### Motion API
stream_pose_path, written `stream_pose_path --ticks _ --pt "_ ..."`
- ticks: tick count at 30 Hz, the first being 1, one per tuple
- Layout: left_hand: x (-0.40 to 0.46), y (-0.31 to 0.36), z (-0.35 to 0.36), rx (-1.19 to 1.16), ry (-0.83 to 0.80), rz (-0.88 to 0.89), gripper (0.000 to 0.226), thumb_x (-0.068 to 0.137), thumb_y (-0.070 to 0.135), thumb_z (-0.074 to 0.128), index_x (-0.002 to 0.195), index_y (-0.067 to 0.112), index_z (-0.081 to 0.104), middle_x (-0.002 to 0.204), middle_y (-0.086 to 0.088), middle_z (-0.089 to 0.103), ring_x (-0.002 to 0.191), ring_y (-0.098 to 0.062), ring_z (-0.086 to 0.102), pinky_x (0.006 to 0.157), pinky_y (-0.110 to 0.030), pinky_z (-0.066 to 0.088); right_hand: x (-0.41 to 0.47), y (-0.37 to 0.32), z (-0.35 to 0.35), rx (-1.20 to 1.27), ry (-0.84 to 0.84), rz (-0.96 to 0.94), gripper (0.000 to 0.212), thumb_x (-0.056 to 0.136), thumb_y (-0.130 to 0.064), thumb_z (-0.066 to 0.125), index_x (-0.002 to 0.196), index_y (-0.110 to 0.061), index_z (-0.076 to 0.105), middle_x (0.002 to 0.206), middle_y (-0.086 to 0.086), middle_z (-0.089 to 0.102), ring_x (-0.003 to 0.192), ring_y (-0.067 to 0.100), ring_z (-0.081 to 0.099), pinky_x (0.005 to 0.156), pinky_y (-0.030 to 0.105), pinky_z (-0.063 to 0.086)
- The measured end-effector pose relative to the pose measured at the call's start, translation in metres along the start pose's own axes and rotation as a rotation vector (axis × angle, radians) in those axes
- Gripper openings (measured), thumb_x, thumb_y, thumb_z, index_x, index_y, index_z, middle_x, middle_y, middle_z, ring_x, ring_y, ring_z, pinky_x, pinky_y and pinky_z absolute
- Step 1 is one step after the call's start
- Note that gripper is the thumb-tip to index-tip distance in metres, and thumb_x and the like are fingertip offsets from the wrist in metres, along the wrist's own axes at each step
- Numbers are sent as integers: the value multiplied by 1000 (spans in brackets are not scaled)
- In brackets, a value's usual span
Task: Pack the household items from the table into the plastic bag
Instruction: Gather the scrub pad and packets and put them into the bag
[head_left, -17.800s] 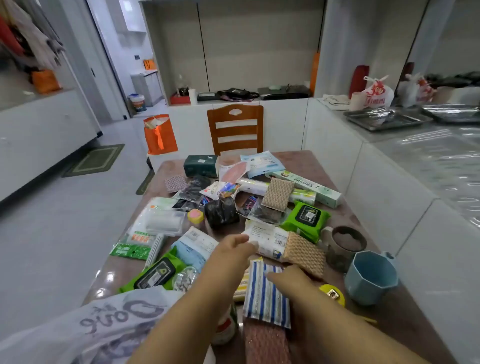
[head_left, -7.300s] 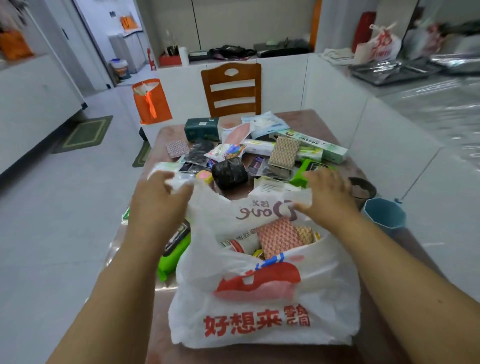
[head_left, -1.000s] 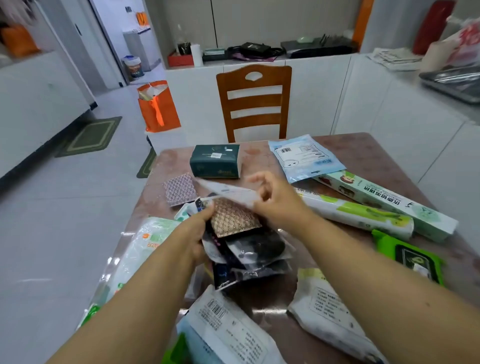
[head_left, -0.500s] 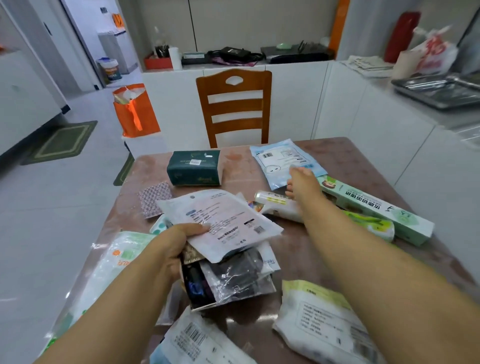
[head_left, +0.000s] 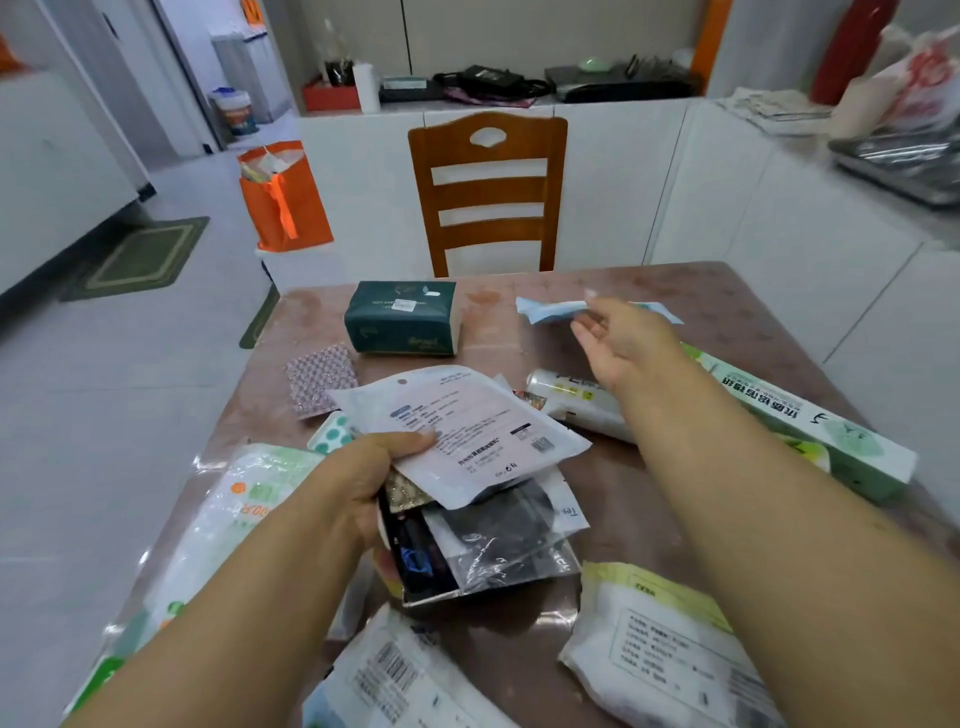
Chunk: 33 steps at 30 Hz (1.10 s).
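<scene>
The left hand (head_left: 358, 483) gripped a stack of flat packets (head_left: 467, 499) above the table's middle, thumb pressed on the top glossy white pouch (head_left: 457, 431), with crinkled clear sleeves below. The right hand (head_left: 618, 343) pinched a pale blue packet (head_left: 550, 312), lifted near the far edge of the table (head_left: 727, 306). A dark green tissue pack (head_left: 402, 317) sat far-centre, with bare mottled tabletop around it. A long green box (head_left: 810, 426) lay along the right edge beside a white roll (head_left: 582, 400). Soft wrapped packs (head_left: 660, 639) crowded the near edge. The plastic bag was out of view.
</scene>
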<state>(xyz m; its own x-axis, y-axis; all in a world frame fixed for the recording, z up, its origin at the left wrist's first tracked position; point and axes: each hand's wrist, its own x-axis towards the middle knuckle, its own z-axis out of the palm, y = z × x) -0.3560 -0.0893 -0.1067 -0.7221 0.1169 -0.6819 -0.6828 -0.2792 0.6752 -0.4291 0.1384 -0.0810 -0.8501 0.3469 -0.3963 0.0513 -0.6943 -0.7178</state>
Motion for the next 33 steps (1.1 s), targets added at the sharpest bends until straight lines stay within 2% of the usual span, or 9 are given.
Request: stream_pose_path --ticks 3,8,13,17,21,25,28,31,33 --pt "-1 -1 -1 -25 -1 2 25 89 3 59 114 -1 62 103 -24 71 88 -36 70 60 -59 54 -52 3 2 -45 -92 61 6 92 2 55 98 2 53 93 14 57 86 20 60 103 37 45" --pt "1 -3 -5 -58 17 22 26 93 21 58 106 -1 64 76 -21 73 59 -31 72 53 -53 56 -136 48 -15 -431 -246 228 9 91 5 54 83 1 57 83 15 57 73 20 57 78 31 55" --pt "-10 -3 0 -47 -83 16 35 93 33 54 103 2 67 93 -22 74 77 -33 71 75 -46 56 -167 53 -25 -572 -366 361 12 88 2 57 100 1 59 89 19 63 70 22 61 75 32 57" --pt "-25 -3 4 149 -38 48 13 92 10 56 98 1 62 70 -19 73 63 -31 70 75 -46 52 -190 34 -25 -886 -487 488 24 90 -11 59 109 4 59 82 20 67 60 21 62 65 31 58" --pt "-47 3 3 226 -32 76 6 88 9 59 92 4 61 64 -15 73 52 -28 70 54 -42 59 -178 -27 -35 -1251 -80 -47 35 86 -44 63 90 -9 65 49 -2 60 49 16 48 50 23 38" --pt "-84 14 11 275 -154 132 13 83 10 62 95 4 62 71 -16 73 61 -30 70 69 -46 57 -175 -42 -45 -879 -29 104 60 71 -53 74 114 -13 62 97 9 68 85 26 66 81 39 55" --pt "-117 11 26 274 -267 125 37 71 13 67 107 6 61 84 -18 73 71 -32 70 67 -44 60 -192 -31 -54 -558 -289 366 42 71 -24 79 109 -9 66 89 14 75 71 28 73 63 43 60" --pt "-143 1 37 289 -303 136 24 85 15 58 107 8 61 90 -17 70 79 -32 68 69 -41 58 -202 -26 -70 -248 -396 375 64 42 -8 90 102 -5 68 89 21 73 69 33 72 58 47 59" --pt "-158 -5 39 326 -279 141 27 85 20 60 109 8 61 88 -17 71 80 -32 67 74 -42 57 -214 -25 -76 -239 -411 329 42 54 -7 80 94 -5 68 79 19 74 62 30 72 55 43 60"
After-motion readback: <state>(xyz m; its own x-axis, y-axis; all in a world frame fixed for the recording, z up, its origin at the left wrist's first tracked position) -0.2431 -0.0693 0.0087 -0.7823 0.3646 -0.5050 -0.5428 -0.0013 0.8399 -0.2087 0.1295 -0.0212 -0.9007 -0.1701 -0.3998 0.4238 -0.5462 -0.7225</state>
